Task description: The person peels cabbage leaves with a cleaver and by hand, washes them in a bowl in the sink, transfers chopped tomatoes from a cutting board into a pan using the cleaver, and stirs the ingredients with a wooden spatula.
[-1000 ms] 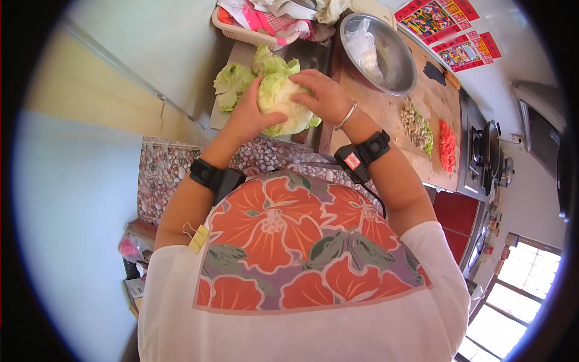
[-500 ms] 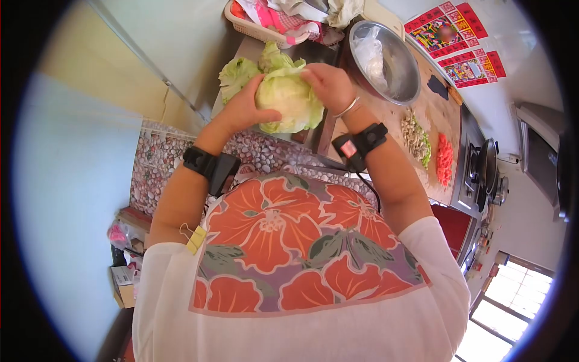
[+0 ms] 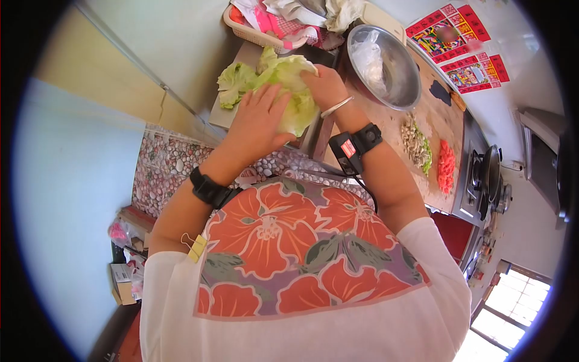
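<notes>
A pale green head of cabbage [image 3: 298, 111] is between my two hands near the edge of the counter. My left hand [image 3: 256, 123] lies over its near left side, fingers spread across it and thumb toward me. At the upper right, my right hand [image 3: 329, 90] pinches the edge of a big outer leaf [image 3: 292, 69], which stands away from the head. Just beyond my left hand rests loose leafage [image 3: 235, 83]. The underside of the cabbage is hidden.
Right of my hands stands a steel bowl [image 3: 407, 75] holding a plastic bag [image 3: 369, 63]. The wooden board [image 3: 386, 136] carries chopped mushroom-like pieces with green bits [image 3: 416, 145] and red pieces [image 3: 446, 168]. A basket [image 3: 256, 33] with cloths is behind; a wok [image 3: 491, 166] is far right.
My left hand has shifted from the cabbage's side to over its front. My right hand has pulled a large leaf up and away from the head.
</notes>
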Demonstrator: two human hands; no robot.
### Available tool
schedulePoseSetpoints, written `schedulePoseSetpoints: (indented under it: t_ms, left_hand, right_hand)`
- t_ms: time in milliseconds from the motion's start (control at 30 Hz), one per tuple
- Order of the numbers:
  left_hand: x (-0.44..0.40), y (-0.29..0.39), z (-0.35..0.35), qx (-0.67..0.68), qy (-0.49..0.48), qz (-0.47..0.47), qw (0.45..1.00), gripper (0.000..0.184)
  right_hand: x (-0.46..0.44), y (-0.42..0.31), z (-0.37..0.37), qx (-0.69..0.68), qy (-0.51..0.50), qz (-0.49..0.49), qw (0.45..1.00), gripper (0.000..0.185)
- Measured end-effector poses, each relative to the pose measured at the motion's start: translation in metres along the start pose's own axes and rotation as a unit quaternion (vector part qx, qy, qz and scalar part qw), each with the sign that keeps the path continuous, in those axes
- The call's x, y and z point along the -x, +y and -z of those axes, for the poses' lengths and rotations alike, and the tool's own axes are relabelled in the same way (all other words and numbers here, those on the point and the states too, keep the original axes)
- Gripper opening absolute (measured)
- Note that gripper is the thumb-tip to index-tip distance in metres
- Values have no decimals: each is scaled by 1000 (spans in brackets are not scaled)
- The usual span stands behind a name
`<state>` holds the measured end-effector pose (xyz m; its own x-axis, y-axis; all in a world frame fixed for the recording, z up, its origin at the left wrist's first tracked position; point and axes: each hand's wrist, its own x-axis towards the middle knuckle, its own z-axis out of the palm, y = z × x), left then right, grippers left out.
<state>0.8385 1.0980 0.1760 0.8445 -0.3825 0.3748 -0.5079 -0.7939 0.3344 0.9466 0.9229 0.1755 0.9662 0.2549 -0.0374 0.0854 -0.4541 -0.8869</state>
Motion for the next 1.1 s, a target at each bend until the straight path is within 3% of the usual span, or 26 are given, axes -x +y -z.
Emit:
schedulePoseSetpoints:
  t_ms: [100, 200, 333, 467, 567, 600, 700, 767, 800, 867, 900, 933, 1033, 1100]
  left_hand:
    - [8, -11, -3, 15, -27, 85, 996, 88]
    - [33, -27, 6, 86, 7, 142, 986, 85]
    - [55, -52, 5, 198, 35, 186, 962, 85]
    - [63, -62, -2, 277, 52, 203, 938, 83]
    - [67, -68, 0, 348, 52, 252, 901, 81]
    - [68, -70, 2, 377, 49, 275, 883, 81]
    - [76, -89, -2, 500, 70, 332, 796, 75]
    - [84, -96, -4, 596, 109, 359, 710, 71]
    - [87, -98, -5, 640, 128, 372, 660, 69]
    - [88, -102, -6, 660, 140, 380, 633, 66]
    - [88, -103, -6, 669, 148, 384, 619, 64]
    - [86, -103, -4, 656, 132, 385, 635, 65]
    - [70, -95, 5, 590, 101, 416, 685, 68]
    - [53, -85, 4, 516, 89, 466, 713, 70]
  right_hand:
    - [-7, 6, -12, -41, -9, 34, 999, 30]
    - [-28, 25, -9, -256, -85, -147, 952, 25]
    - [-30, 18, -17, -432, -95, -167, 881, 26]
    - [-59, 42, -16, -328, -71, -176, 926, 26]
    - [-74, 61, 4, -230, 10, -194, 954, 29]
    - [-87, 89, 7, -135, -1, -155, 979, 30]
    - [-88, 76, 7, 71, 25, -95, 993, 32]
    - [-93, 86, 10, 133, 70, -8, 989, 36]
    - [-110, 126, 9, 79, 95, 22, 992, 36]
    - [-106, 131, 9, 67, 116, 11, 991, 38]
    - [-87, 86, 11, 107, 110, -25, 988, 41]
    - [-69, 49, 8, 147, 104, -60, 982, 45]
    - [-39, 8, -15, 316, 251, 201, 893, 65]
    - [-20, -12, -23, 346, 144, 297, 878, 73]
